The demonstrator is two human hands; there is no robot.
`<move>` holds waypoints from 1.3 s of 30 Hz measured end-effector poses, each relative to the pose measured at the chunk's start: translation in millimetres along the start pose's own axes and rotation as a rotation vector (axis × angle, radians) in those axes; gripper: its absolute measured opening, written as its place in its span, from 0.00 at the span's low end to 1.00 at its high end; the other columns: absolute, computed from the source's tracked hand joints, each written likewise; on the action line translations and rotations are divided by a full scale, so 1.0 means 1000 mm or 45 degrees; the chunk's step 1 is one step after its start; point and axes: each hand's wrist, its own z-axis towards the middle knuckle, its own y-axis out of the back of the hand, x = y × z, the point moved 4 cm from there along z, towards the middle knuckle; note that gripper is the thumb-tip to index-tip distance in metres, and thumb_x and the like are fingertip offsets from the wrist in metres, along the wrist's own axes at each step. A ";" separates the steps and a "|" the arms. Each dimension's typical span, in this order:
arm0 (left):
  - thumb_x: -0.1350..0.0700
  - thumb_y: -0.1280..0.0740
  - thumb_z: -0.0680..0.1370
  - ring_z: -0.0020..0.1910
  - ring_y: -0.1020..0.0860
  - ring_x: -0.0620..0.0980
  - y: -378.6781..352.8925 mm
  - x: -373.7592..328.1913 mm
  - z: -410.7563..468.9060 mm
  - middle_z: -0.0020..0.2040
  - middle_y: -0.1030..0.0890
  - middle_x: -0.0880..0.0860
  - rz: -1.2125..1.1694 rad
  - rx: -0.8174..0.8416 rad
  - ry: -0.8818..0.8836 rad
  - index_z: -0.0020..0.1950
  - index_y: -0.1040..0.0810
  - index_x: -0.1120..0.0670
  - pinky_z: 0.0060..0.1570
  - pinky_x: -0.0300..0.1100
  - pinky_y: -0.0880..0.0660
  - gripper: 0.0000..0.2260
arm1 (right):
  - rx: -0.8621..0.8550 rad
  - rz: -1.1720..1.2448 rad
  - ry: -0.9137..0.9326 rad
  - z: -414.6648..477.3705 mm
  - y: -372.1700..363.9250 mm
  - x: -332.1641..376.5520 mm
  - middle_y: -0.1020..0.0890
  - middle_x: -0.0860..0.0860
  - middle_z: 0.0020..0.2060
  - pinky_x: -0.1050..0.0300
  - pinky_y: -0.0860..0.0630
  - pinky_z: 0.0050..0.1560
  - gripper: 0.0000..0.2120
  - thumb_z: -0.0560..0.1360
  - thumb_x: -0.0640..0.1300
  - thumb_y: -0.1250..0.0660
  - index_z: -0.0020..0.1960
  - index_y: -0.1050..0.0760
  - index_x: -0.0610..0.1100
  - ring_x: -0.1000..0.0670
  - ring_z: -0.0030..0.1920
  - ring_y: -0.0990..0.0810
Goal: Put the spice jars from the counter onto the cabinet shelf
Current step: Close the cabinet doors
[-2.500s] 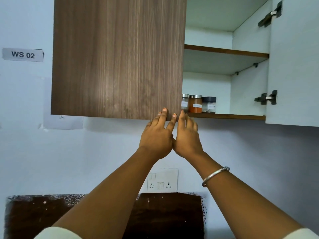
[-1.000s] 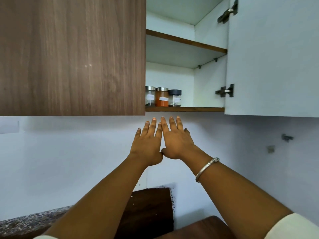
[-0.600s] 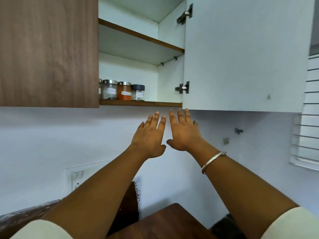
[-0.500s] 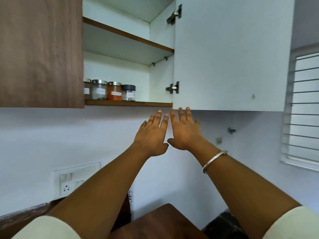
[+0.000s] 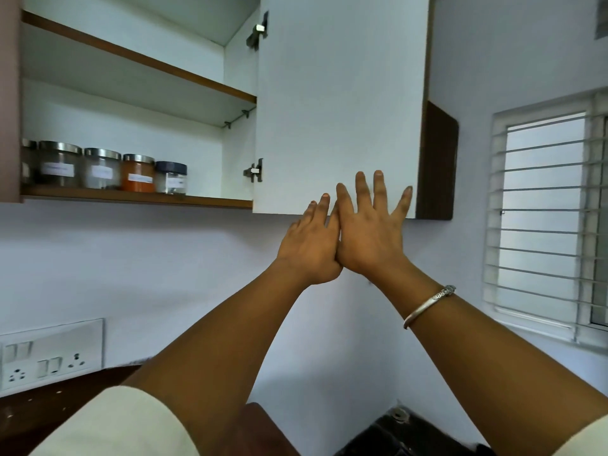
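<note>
Both hands empty, fingers spread: my right hand (image 5: 370, 238) flat against open white cabinet door (image 5: 339, 103), my left hand (image 5: 311, 248) pressed beside it at 9 o'clock. Spice jars (image 5: 108, 169) in row on cabinet shelf (image 5: 138, 198), 10 o'clock from hands. Jar labels white, writing too blurred to read.

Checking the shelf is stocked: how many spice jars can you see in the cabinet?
5, in a row on the lower shelf: a sliver at the left door edge, two steel-lidded, orange, dark-lidded. More may be hidden.
</note>
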 end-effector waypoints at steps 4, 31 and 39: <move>0.52 0.34 0.73 0.76 0.54 0.56 -0.005 -0.035 0.019 0.77 0.56 0.56 0.000 -0.040 -0.048 0.76 0.60 0.53 0.73 0.52 0.47 0.42 | -0.061 0.192 -0.153 -0.004 -0.005 -0.043 0.56 0.41 0.76 0.28 0.55 0.68 0.39 0.71 0.57 0.35 0.76 0.50 0.49 0.37 0.75 0.62; 0.51 0.27 0.69 0.50 0.21 0.63 0.090 -0.012 -0.037 0.72 0.39 0.68 0.477 -0.480 -0.327 0.67 0.30 0.59 0.46 0.50 0.23 0.29 | -0.744 1.359 -0.087 -0.016 0.058 0.033 0.24 0.41 0.50 0.58 0.21 0.42 0.29 0.72 0.40 0.31 0.70 0.36 0.35 0.48 0.47 0.24; 0.59 0.30 0.71 0.37 0.21 0.65 0.139 0.061 -0.085 0.67 0.34 0.72 0.487 -0.410 -0.169 0.55 0.28 0.63 0.33 0.49 0.25 0.16 | -0.786 1.415 0.086 -0.005 0.091 0.126 0.24 0.40 0.43 0.48 0.23 0.36 0.26 0.71 0.39 0.32 0.67 0.31 0.34 0.44 0.42 0.26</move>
